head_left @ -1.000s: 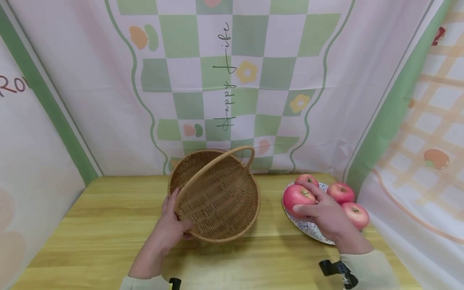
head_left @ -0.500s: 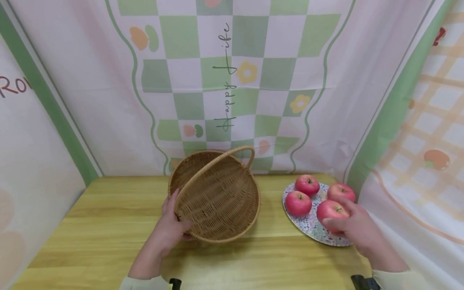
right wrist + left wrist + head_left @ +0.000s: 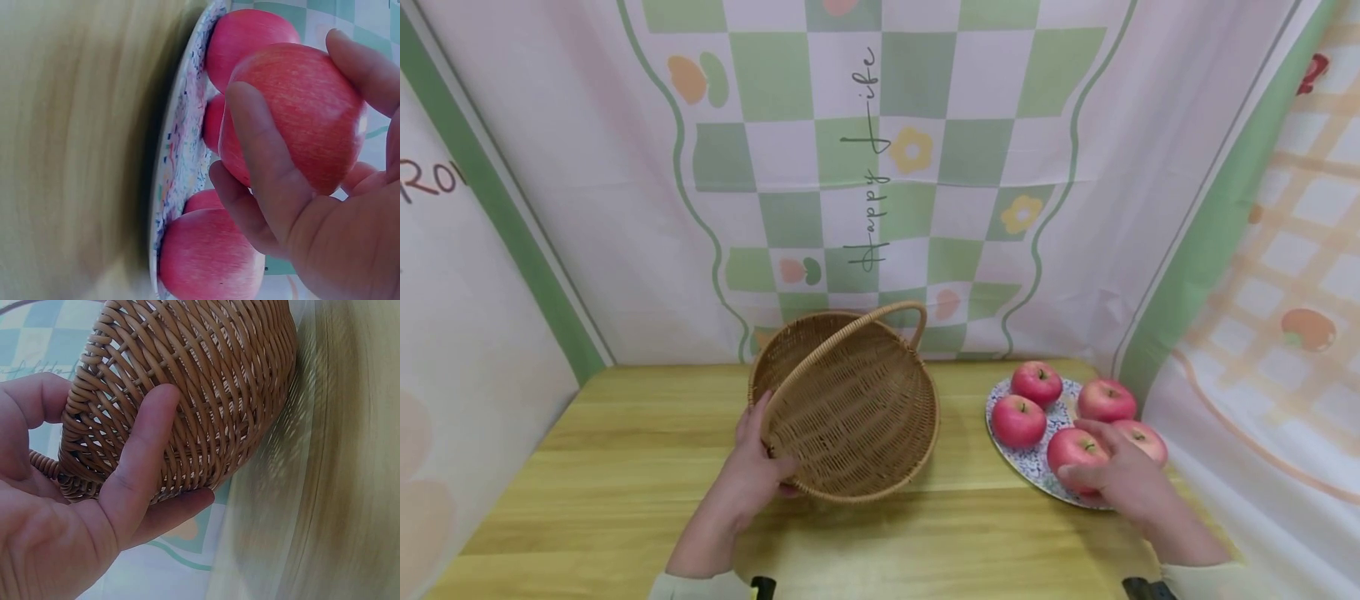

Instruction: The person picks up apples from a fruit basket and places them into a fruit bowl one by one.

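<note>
My right hand [image 3: 1123, 471] holds a red apple [image 3: 1077, 450] low over the front part of a speckled plate [image 3: 1026, 467], thumb on its near side. In the right wrist view the fingers curl round this apple [image 3: 300, 119]. Several other apples lie on the plate, among them a front-left apple [image 3: 1018, 422], a back-left apple [image 3: 1037, 383] and a back-right apple [image 3: 1107, 401]. My left hand [image 3: 756, 475] grips the left rim of a wicker basket [image 3: 857, 408]. The basket leans with its mouth towards me. In the left wrist view, fingers lie along its woven side [image 3: 200, 381].
Both things are on a wooden table [image 3: 647, 467], with bare wood between basket and plate. A checked cloth [image 3: 917, 150] hangs behind the back edge. More cloth hangs at the left and right; the right-hand curtain [image 3: 1232, 400] comes close to the plate.
My right hand has carried its apple from above the front-left apple rightward over the plate, then lower and slightly left. My left hand and the basket have stayed in place.
</note>
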`<action>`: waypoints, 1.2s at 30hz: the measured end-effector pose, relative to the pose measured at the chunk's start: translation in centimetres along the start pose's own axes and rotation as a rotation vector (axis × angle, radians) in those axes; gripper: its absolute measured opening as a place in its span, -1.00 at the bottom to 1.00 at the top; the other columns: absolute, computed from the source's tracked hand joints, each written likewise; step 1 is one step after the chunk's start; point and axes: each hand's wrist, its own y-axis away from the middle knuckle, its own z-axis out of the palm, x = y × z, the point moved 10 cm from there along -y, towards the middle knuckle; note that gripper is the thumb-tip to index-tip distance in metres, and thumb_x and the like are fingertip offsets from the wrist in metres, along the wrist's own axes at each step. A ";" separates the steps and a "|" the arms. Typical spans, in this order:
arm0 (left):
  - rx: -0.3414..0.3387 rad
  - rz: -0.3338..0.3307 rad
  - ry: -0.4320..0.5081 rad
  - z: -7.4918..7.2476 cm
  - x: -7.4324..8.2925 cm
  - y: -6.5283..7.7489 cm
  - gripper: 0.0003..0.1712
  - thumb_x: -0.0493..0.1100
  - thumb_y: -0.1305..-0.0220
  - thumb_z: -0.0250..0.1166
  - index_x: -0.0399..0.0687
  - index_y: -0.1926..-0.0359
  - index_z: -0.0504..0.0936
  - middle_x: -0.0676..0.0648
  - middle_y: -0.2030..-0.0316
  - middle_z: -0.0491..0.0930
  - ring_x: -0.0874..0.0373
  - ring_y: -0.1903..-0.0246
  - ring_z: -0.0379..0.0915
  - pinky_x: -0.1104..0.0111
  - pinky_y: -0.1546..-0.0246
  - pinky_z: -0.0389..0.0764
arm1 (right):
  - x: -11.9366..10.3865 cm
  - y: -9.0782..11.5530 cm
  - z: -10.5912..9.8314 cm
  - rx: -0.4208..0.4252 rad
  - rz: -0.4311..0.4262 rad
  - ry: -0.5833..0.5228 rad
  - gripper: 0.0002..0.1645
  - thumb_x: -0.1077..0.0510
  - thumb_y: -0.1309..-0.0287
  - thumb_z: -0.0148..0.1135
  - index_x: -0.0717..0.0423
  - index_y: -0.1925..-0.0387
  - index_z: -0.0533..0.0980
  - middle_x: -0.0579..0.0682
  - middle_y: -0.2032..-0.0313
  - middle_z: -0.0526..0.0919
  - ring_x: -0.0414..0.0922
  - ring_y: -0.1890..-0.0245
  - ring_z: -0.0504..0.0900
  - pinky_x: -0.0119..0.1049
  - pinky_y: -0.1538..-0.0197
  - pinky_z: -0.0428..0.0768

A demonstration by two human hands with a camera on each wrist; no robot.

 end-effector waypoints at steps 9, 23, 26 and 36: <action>-0.002 -0.005 0.000 0.0 0.0 0.0 0.23 -0.58 -0.17 0.17 0.32 -0.60 -0.29 -0.11 -0.48 -0.72 -0.33 0.08 0.55 -0.06 0.32 0.70 | 0.4 0.1 -0.4 0.025 -0.006 0.186 0.11 0.11 -0.03 0.52 0.29 -0.47 0.08 0.52 -0.27 0.23 0.15 0.03 0.56 -0.14 0.14 0.70; -0.012 0.002 -0.008 0.1 0.0 0.1 0.19 -0.54 -0.20 0.16 0.28 -0.60 -0.30 -0.11 -0.48 -0.72 -0.37 0.04 0.51 -0.01 0.36 0.71 | 0.9 0.2 0.0 0.026 0.012 0.133 0.12 0.18 -0.01 0.53 0.29 -0.47 0.06 0.52 -0.24 0.24 0.01 0.20 0.62 -0.18 0.26 0.72; -0.011 0.003 -0.007 0.1 0.0 0.1 0.19 -0.53 -0.20 0.16 0.27 -0.60 -0.30 -0.11 -0.48 -0.71 -0.37 0.03 0.50 -0.02 0.36 0.71 | 1.0 0.2 0.1 0.033 0.008 0.141 0.11 0.19 -0.01 0.52 0.28 -0.47 0.07 0.52 -0.24 0.25 0.01 0.19 0.61 -0.19 0.26 0.72; -0.023 0.002 -0.010 0.0 -0.1 0.1 0.20 -0.53 -0.22 0.16 0.32 -0.59 -0.33 -0.09 -0.48 -0.73 -0.26 0.13 0.58 -0.03 0.35 0.71 | 0.6 0.0 -0.6 0.055 -0.039 0.294 0.11 0.07 -0.01 0.54 0.31 -0.45 0.11 0.53 -0.24 0.28 0.23 -0.06 0.43 -0.09 0.03 0.61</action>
